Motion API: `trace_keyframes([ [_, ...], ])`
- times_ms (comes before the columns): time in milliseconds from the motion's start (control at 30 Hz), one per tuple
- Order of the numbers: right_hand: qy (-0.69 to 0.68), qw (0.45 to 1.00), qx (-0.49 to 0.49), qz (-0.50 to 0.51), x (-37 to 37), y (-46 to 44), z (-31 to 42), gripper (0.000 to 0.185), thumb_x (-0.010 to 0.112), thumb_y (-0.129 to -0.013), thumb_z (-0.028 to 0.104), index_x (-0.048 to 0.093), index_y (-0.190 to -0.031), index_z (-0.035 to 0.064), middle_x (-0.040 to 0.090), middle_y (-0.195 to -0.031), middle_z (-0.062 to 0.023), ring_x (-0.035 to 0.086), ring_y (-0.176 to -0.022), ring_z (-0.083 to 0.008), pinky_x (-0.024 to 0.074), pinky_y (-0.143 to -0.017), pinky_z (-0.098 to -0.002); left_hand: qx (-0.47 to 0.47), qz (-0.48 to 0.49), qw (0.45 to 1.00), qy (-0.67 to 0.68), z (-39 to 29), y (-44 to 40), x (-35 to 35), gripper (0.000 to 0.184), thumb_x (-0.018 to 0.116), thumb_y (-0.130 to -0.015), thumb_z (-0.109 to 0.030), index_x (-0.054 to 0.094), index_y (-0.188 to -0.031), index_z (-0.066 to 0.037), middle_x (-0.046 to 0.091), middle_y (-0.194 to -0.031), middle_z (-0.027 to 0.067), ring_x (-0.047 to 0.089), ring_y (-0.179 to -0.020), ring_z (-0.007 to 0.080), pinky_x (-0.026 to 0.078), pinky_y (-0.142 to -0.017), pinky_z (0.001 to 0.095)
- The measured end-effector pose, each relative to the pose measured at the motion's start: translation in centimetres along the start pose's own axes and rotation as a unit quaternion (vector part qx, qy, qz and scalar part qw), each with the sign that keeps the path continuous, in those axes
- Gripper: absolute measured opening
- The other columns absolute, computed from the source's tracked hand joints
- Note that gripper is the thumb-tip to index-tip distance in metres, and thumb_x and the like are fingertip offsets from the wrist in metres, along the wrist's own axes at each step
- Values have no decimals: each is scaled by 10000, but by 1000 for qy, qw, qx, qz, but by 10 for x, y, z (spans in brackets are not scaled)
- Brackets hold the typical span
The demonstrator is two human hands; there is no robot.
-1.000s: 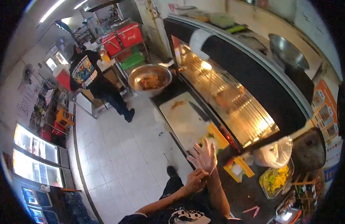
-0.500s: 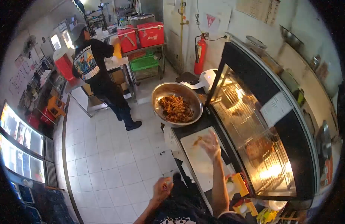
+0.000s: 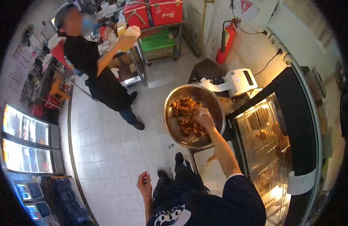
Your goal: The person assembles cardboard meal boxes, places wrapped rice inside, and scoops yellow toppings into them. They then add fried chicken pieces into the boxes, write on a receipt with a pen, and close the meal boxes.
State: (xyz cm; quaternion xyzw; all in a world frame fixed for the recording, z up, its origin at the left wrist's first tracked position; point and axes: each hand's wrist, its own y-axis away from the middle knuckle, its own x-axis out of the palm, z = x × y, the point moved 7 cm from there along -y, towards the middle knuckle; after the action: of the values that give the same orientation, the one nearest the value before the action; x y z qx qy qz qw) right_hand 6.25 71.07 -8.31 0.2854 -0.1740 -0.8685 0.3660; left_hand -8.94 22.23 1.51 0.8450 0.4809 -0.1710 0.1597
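A large steel bowl (image 3: pixel 218 107) stands at the counter's far end, holding reddish-brown chopped food (image 3: pixel 186 109) that looks like fried meat pieces. My right hand (image 3: pixel 204 118), in what looks like a clear plastic glove, reaches into the bowl at the right side of the food. Its fingertips are hidden there, so I cannot see whether they grip a piece. Low in front of my body, away from the counter, is my left hand (image 3: pixel 144 184), with its fingers curled in; what they hold, if anything, is too small to name. A white cutting board (image 3: pixel 204 167) with brown smears lies nearer than the bowl.
A lit glass display cabinet (image 3: pixel 264 139) flanks the counter on the right. Behind the bowl are a white printer (image 3: pixel 241 81) and a dark stool (image 3: pixel 206 69). A co-worker (image 3: pixel 83 56) stands at the back left, holding up a pale yellow container (image 3: pixel 129 37). Red cooler boxes (image 3: pixel 165 11) sit behind.
My right hand has moved from over the cutting board into the bowl's food. My left hand stays low, shifted slightly left. The co-worker has turned round and raised the container. My view has shifted.
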Motion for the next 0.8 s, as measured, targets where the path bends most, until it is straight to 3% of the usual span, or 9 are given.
trace_keyframes([
  [33, -58, 975, -193, -97, -15, -16, -6, 531, 688, -899, 307, 559, -1346, 52, 663, -1183, -145, 623, -1036, -221, 524, -876, -360, -38, 4, 998, 39, 16, -7, 4, 173, 658, -935, -118, 687, -1068, -12, 688, -857, 61, 608, -684, 100, 498, -587, 249],
  [133, 153, 984, -34, -84, -47, 25, 33, 598, 662, -912, 411, 524, -1372, 55, 638, -1234, -149, 650, -974, -206, 547, -862, -333, -79, 24, 994, 75, 43, -32, 20, 178, 655, -934, -111, 686, -1064, 6, 688, -842, 71, 614, -678, 103, 501, -583, 250],
  [200, 247, 922, -220, -200, -57, 17, 21, 634, 674, -906, 405, 491, -1415, 74, 593, -1321, -143, 649, -1056, -206, 545, -881, -324, -29, 67, 995, 75, 22, -60, 39, 204, 643, -962, -193, 688, -1071, -26, 686, -841, 55, 600, -663, 92, 457, -538, 227],
  [333, 285, 952, -82, -82, -73, 51, 46, 633, 700, -912, 353, 473, -1425, 60, 521, -1416, -181, 491, -1321, -294, 443, -1074, -397, -8, 118, 993, -1, -5, -95, 58, 205, 662, -938, -157, 690, -1078, -10, 685, -837, 55, 610, -670, 105, 492, -597, 246],
  [467, -323, 941, 57, -81, -69, 80, 7, 660, 715, -886, 417, 492, -1415, 91, 521, -1408, -141, 569, -1207, -290, 504, -988, -410, -5, 180, 984, 16, 10, -116, 81, 229, 665, -939, -198, 698, -1071, -13, 692, -845, 58, 621, -687, 110, 498, -591, 253],
  [500, -98, 977, -63, -178, -79, 92, 26, 544, 709, -895, 324, 527, -1356, 98, 594, -1223, -121, 601, -1018, -245, 510, -795, -377, -1, 194, 981, 17, 10, -120, 82, 229, 665, -939, -198, 698, -1071, -13, 692, -845, 58, 621, -687, 110, 498, -591, 253],
  [600, 12, 985, 28, -173, -75, 99, 20, 442, 684, -924, 272, 553, -1283, 50, 692, -949, -91, 637, -797, -209, 503, -592, -361, 28, 229, 973, 9, 7, -128, 90, 235, 669, -935, -208, 698, -1054, -7, 691, -835, 56, 620, -684, 108, 503, -587, 256],
  [733, -465, 880, -6, -91, -39, 81, -54, 512, 719, -895, 316, 546, -1272, 17, 701, -1048, -121, 673, -879, -234, 571, -747, -382, 47, 262, 964, -26, 19, -143, 92, 229, 683, -925, -221, 701, -1033, -21, 699, -835, 60, 626, -678, 111, 507, -582, 262],
  [800, -185, 913, -291, -218, -44, 91, -29, 440, 674, -926, 272, 551, -1295, 66, 675, -1131, -159, 660, -989, -285, 566, -824, -411, 56, 287, 956, -36, 21, -145, 100, 228, 687, -923, -228, 703, -1028, -26, 704, -839, 65, 631, -679, 114, 509, -581, 264],
])
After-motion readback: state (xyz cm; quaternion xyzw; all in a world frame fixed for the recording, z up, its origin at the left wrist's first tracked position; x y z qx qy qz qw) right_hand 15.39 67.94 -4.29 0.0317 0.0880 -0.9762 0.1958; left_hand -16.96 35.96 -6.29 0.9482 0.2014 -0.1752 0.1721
